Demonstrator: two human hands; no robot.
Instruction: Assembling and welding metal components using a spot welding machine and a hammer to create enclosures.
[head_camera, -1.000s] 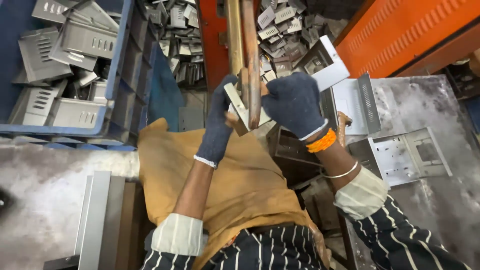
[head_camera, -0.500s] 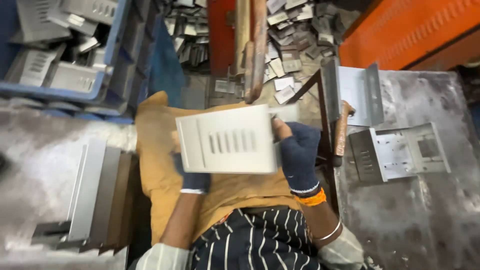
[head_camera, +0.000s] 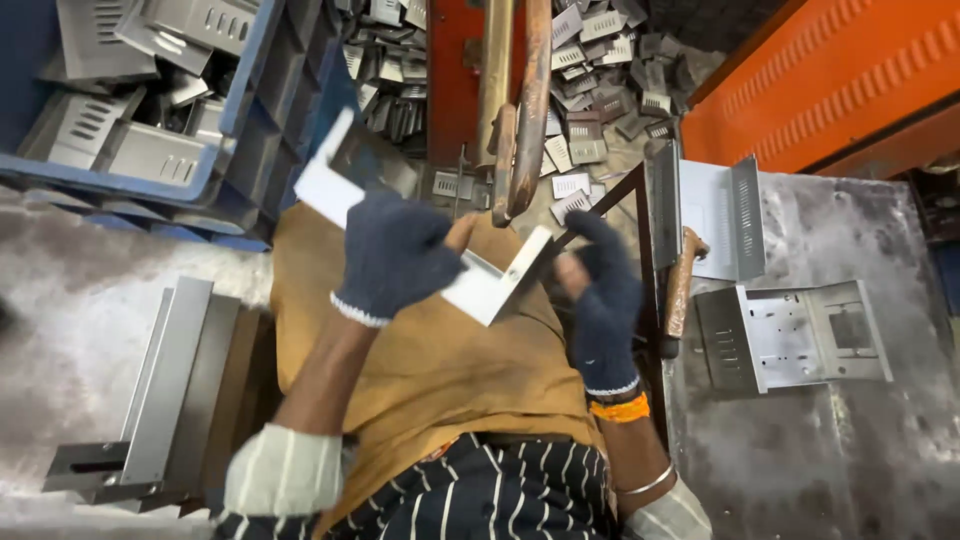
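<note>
- We held a bent sheet-metal panel (head_camera: 480, 285), pale grey and folded at its ends, in front of our chest and above the mustard-yellow apron (head_camera: 440, 370) on our lap.
- Our left hand (head_camera: 395, 255), in a dark knitted glove, lay over the panel's upper left part with its fingers curled round the edge, gripping it.
- Our right hand (head_camera: 600, 295), gloved the same, sat just beside the panel's lower right end; its fingers were half curled, and we could not tell whether they pinched the end or only touched it.
- The panel's long axis ran on a slant, from upper left near the blue crate (head_camera: 150, 130) down to lower right towards our right hand, so the left hand carried most of it.
- Directly beyond the panel stood the 2 upright copper arms (head_camera: 520, 110) of the machine, close to its far edge.
- On the grey table (head_camera: 860, 450) to our right lay a wooden-handled tool (head_camera: 682, 285) and 2 more slotted metal parts (head_camera: 790, 335).
- Loose small stampings (head_camera: 600, 60) littered the floor ahead.
</note>
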